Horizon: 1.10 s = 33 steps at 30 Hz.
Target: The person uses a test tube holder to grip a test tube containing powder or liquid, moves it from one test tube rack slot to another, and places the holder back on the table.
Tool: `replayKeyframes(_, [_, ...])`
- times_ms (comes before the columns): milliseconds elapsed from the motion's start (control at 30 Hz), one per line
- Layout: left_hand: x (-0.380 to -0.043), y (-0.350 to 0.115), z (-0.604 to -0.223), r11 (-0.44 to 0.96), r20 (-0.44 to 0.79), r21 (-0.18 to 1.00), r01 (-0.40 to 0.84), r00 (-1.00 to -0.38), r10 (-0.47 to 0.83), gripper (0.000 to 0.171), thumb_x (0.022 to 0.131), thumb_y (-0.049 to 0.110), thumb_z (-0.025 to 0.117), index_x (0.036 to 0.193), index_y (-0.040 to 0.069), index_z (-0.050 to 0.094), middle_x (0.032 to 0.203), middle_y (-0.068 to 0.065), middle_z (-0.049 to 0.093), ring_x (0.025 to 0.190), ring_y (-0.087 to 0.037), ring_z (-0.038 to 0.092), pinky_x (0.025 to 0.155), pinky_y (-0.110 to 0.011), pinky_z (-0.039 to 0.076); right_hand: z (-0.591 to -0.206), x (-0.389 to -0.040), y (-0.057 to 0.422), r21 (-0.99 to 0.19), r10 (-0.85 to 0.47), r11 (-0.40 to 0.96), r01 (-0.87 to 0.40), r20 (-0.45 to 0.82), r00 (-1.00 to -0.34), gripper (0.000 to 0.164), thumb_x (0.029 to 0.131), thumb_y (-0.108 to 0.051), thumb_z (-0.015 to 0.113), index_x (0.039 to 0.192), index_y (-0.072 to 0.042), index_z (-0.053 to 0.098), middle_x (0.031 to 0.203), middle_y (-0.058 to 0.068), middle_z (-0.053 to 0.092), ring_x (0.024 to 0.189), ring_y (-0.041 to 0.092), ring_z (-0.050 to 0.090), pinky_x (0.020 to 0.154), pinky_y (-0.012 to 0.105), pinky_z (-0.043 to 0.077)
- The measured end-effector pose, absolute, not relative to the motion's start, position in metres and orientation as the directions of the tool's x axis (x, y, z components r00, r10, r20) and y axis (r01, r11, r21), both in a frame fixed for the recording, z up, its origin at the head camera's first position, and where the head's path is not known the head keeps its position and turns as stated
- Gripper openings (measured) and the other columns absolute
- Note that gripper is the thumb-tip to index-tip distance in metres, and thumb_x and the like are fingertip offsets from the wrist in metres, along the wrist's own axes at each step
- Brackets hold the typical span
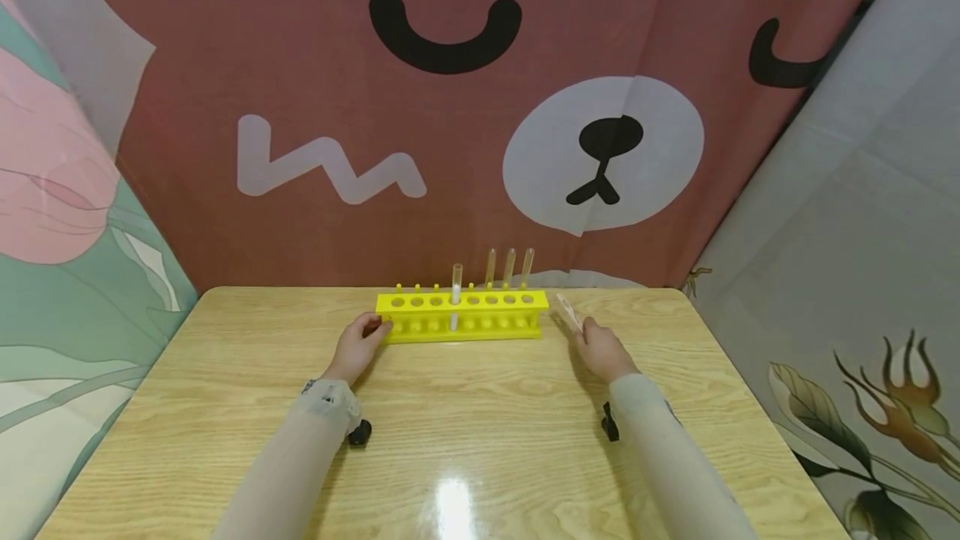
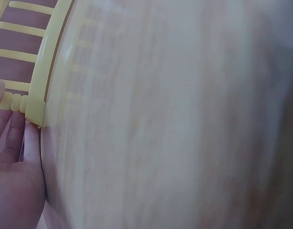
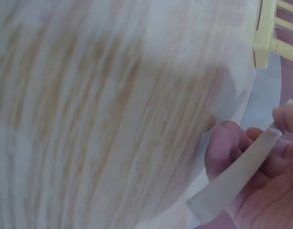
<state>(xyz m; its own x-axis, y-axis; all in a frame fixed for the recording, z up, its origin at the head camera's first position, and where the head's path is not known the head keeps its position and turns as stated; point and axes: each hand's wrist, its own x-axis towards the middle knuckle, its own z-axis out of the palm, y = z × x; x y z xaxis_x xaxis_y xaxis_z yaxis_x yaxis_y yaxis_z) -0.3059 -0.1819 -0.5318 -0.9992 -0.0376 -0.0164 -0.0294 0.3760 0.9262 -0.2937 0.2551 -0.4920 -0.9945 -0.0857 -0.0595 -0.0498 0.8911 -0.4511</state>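
A yellow test tube rack (image 1: pixel 461 335) stands at the table's far edge. My left hand (image 1: pixel 358 348) grips its left end; in the left wrist view the thumb lies on the end post and the fingers reach round the rack (image 2: pixel 36 112). One test tube (image 1: pixel 457 273) with white contents stands upright in a middle hole. Three clear test tubes (image 1: pixel 510 265) sit on the back pegs at the right. Right of the rack, my right hand (image 1: pixel 602 350) pinches a thin, pale, flat-handled tool (image 1: pixel 568 311), its far end pointing up and left. Its handle (image 3: pixel 232 188) widens toward the wrist.
The wooden table (image 1: pixel 480 407) has a light grain and a bright reflection near the front. Behind it hangs a reddish-brown cloth (image 1: pixel 465 123) with a cartoon face, close to the rack. Patterned cloths hang on both sides. Bare yellow pegs (image 1: pixel 417 287) rise at the rack's back left.
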Motion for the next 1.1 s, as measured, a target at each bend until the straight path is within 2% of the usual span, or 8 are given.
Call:
replayKeyframes(267, [-0.306, -0.183, -0.532, 0.374, -0.018, 0.927, -0.029, -0.999, -0.034, 0.036, 0.105, 0.026, 0.058, 0.13, -0.001, 0.058, 0.131, -0.021, 0.057, 0.122, -0.035, 0.051, 0.106, -0.051, 0.039, -0.488, -0.293, 0.255, -0.527, -0.037, 0.849, -0.035, 0.007, -0.999, 0.023, 0.11, -0.022, 0.039, 0.106, 0.0, 0.045, 0.068, 0.01, 0.048, 0.049, 0.017, 0.04, 0.043, 0.03, 0.036])
replayKeyframes(600, [-0.305, -0.184, -0.532, 0.377, -0.008, 0.926, -0.021, -0.999, -0.037, 0.035, 0.105, 0.025, 0.058, 0.128, -0.001, 0.058, 0.129, -0.022, 0.058, 0.12, -0.035, 0.052, 0.104, -0.05, 0.04, -0.476, -0.29, 0.246, -0.606, 0.033, 0.795, -0.029, 0.091, -0.995, 0.027, 0.111, -0.027, 0.033, 0.111, 0.0, 0.036, 0.064, 0.006, 0.041, 0.047, 0.017, 0.036, 0.042, 0.03, 0.034])
replayKeyframes(733, [-0.305, -0.183, -0.532, 0.374, -0.017, 0.927, -0.031, -0.999, -0.041, 0.036, 0.105, 0.026, 0.059, 0.129, -0.002, 0.058, 0.131, -0.022, 0.057, 0.123, -0.036, 0.051, 0.107, -0.052, 0.039, -0.473, -0.289, 0.242, -0.62, 0.054, 0.783, -0.044, 0.138, -0.989, 0.028, 0.111, -0.027, 0.037, 0.111, 0.001, 0.041, 0.065, 0.006, 0.042, 0.046, 0.016, 0.036, 0.041, 0.03, 0.033])
replayKeyframes(967, [-0.305, -0.182, -0.531, 0.378, -0.018, 0.925, -0.031, -0.999, -0.039, 0.038, 0.105, 0.026, 0.059, 0.129, -0.002, 0.058, 0.133, -0.023, 0.057, 0.125, -0.037, 0.05, 0.109, -0.053, 0.037, -0.468, -0.288, 0.236, -0.615, 0.068, 0.784, -0.088, 0.226, -0.972, 0.031, 0.109, -0.027, 0.045, 0.094, 0.0, 0.051, 0.062, 0.004, 0.041, 0.047, 0.016, 0.035, 0.043, 0.029, 0.033])
replayKeyframes(1100, [-0.305, -0.182, -0.531, 0.375, -0.007, 0.927, -0.021, -0.999, -0.039, 0.037, 0.105, 0.026, 0.06, 0.128, -0.003, 0.058, 0.132, -0.023, 0.057, 0.124, -0.037, 0.05, 0.108, -0.054, 0.038, -0.465, -0.288, 0.232, -0.608, 0.055, 0.785, -0.12, 0.261, -0.964, 0.031, 0.11, -0.027, 0.045, 0.093, -0.001, 0.051, 0.061, 0.003, 0.041, 0.047, 0.015, 0.035, 0.042, 0.029, 0.032])
